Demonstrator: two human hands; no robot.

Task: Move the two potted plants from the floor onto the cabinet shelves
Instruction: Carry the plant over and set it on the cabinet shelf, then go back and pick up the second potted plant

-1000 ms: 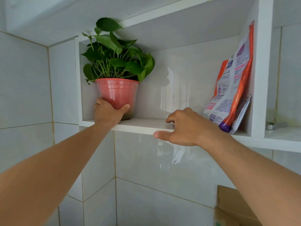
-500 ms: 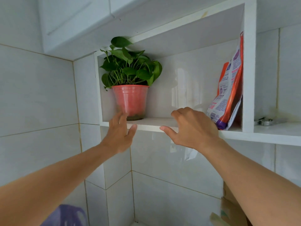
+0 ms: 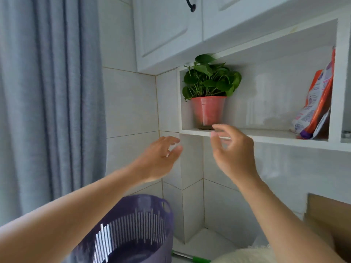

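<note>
Nearest, at the bottom, a purple slotted basket (image 3: pixel 131 230) stood low, with a brown cardboard box (image 3: pixel 330 221) at the right edge and a green-tipped rod (image 3: pixel 191 258) on the floor between them. Above these both bare forearms reached up and away. The left hand (image 3: pixel 157 160) hung in the air with its grip apart, fingers loose and holding nothing — just below and left of the shelf (image 3: pixel 266 136). The right hand (image 3: pixel 233 154) was raised in front of the shelf's edge, its fingers loosely curled and empty. Farther back, the potted plant (image 3: pixel 208 93) stood upright in its red pot at the left end of the shelf, while an orange and white bag (image 3: pixel 315 103) leaned at the right end.
</note>
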